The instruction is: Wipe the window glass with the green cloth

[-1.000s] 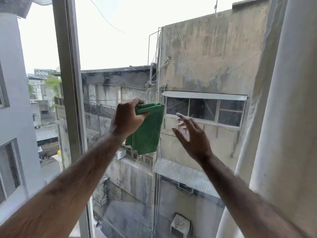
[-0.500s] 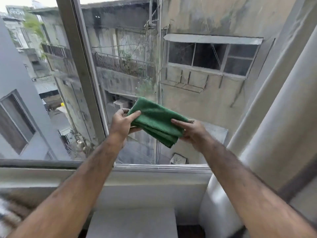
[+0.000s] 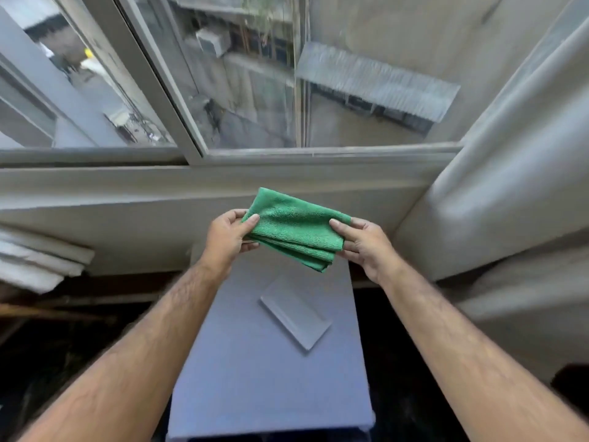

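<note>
Green cloth (image 3: 296,228), folded, is pinched at its ends by my left hand (image 3: 228,239) and right hand (image 3: 366,247), below window glass (image 3: 255,74), above counter (image 3: 271,362).

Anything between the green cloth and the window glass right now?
Nothing visible. The green cloth, folded, is held by left hand and right hand below the sill; open air separates it from the window glass above.

A grey-blue table (image 3: 255,393) bears a flat clear tray (image 3: 294,320); a pale curtain (image 3: 516,161) hangs at right.
</note>
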A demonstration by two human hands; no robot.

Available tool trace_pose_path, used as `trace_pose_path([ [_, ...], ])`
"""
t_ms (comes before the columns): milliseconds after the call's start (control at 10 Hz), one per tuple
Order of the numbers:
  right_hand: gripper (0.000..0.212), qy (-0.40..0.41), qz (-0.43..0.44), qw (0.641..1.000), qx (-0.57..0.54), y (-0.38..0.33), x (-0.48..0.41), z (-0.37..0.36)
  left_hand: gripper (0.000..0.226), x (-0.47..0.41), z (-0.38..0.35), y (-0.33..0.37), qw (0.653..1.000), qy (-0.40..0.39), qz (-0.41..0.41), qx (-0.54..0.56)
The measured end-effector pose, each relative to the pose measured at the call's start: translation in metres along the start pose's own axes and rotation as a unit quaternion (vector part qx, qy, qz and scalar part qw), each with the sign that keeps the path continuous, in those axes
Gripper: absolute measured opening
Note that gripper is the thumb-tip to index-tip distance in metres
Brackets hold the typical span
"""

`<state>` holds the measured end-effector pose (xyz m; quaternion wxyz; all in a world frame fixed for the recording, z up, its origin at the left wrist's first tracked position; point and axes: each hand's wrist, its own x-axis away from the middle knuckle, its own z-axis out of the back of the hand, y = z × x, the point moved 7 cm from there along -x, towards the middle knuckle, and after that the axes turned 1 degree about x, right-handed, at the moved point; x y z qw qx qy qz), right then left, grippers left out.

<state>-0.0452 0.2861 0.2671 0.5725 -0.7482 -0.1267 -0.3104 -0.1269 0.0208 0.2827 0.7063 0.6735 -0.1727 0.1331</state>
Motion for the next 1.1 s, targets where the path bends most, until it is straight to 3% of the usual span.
trace_pose_path([
  [300, 0.023, 0.078, -0.112, 0.973, 0.185, 0.211, -0.062, 0.04, 0.026, -0.057, 0.017, -0.208, 0.986, 0.004, 0.09, -0.139],
  [600, 0.023, 0.123, -0.122, 0.933, 0.315, 0.337, -0.117, 0.059, 0.037, -0.094, 0.01, -0.327, 0.922, 0.012, 0.057, -0.383],
  [800, 0.037, 0.131, -0.118, 0.875, 0.452, 0.361, -0.137, 0.06, 0.041, -0.103, -0.003, -0.352, 0.873, -0.008, 0.0, -0.487],
  [900, 0.046, 0.127, -0.126, 0.82, 0.544, 0.358, -0.141, 0.059, 0.039, -0.107, -0.012, -0.359, 0.826, -0.047, -0.039, -0.56],
  [1000, 0.052, 0.117, -0.109, 0.802, 0.576, 0.346, -0.142, 0.054, 0.046, -0.103, -0.022, -0.354, 0.786, -0.075, -0.072, -0.61],
  [1100, 0.055, 0.099, -0.03, 0.779, 0.618, 0.32, -0.142, 0.044, 0.058, -0.097, -0.031, -0.341, 0.767, -0.081, -0.131, -0.624],
])
